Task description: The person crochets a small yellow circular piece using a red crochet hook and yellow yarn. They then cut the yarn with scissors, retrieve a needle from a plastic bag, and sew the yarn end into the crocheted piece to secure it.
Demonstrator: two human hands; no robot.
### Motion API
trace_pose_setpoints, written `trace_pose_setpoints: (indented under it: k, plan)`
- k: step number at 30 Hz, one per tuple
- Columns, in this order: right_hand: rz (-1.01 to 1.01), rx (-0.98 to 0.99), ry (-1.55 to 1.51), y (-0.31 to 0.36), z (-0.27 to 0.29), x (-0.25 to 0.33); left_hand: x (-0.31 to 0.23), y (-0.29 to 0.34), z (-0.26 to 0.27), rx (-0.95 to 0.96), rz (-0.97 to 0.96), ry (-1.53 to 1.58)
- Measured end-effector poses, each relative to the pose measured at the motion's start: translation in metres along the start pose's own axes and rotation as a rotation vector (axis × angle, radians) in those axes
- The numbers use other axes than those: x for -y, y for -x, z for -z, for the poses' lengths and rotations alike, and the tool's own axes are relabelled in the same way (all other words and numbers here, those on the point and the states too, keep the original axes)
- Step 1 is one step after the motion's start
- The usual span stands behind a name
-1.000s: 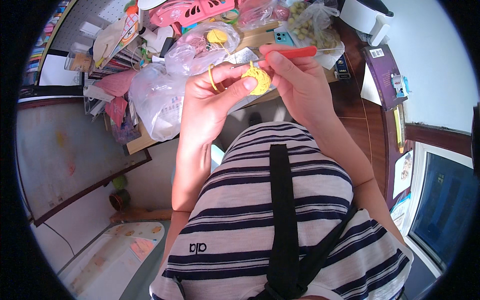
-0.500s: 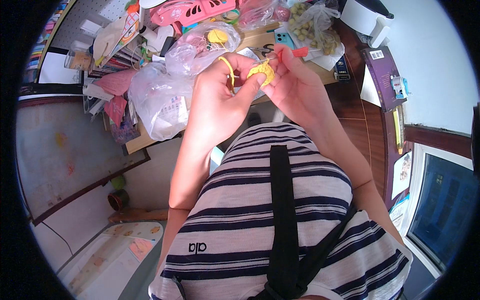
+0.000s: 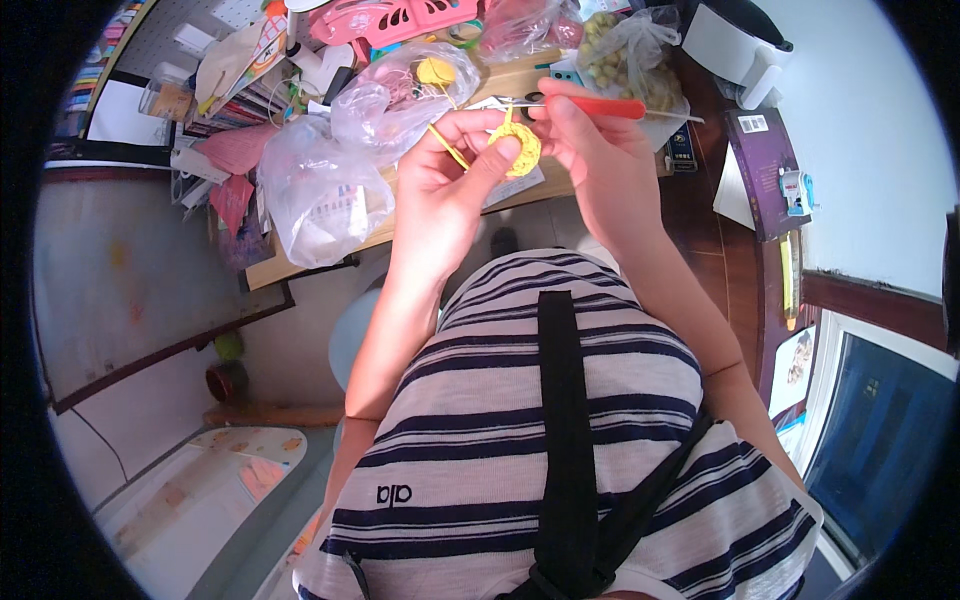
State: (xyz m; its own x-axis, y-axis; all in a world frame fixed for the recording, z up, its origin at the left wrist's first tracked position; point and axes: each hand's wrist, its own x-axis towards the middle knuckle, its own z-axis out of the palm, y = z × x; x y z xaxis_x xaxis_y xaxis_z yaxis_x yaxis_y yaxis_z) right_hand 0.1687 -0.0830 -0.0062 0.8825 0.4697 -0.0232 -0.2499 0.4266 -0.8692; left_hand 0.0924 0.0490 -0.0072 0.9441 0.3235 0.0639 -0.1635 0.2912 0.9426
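Observation:
My left hand [image 3: 452, 165] pinches a small round piece of yellow crochet [image 3: 524, 150] between thumb and fingers. A strand of yellow yarn [image 3: 447, 145] runs over its index finger. In my right hand [image 3: 592, 150] is a crochet hook with a red handle [image 3: 612, 107], its metal shaft pointing left to the top of the yellow piece. A yarn loop rises from the piece to the hook. Beyond the hands, a yellow ball of yarn [image 3: 436, 71] lies in a clear plastic bag [image 3: 385, 115].
The wooden desk [image 3: 515, 78] holds another crumpled plastic bag [image 3: 318, 195], a pink basket [image 3: 385, 22] and a bag of round greenish fruit [image 3: 620, 65]. At the far right stand a white appliance with a handle [image 3: 728, 50] and a purple box [image 3: 760, 165].
The hook's red handle has swung out to the right, showing more of its length. My hands have drawn slightly apart, and the yellow piece now faces up more fully.

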Motion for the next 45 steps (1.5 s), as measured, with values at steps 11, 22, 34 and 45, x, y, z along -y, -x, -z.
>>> trace_pose_setpoints:
  k: [11,22,34,45]
  plan:
    - [0.048,0.188,0.122,0.0,0.033,0.022,0.011,-0.006,-0.032,-0.041,0.284,0.475]
    - [-0.062,0.167,-0.031,0.003,0.054,0.041,0.014,0.011,-0.045,-0.305,0.182,0.153]
    - [0.103,0.075,0.131,0.015,0.071,0.052,0.053,0.047,0.006,-0.72,-0.075,-0.325]
    - [0.205,0.073,0.313,0.016,0.068,0.052,0.001,0.02,-0.068,-0.233,-0.416,-1.033]
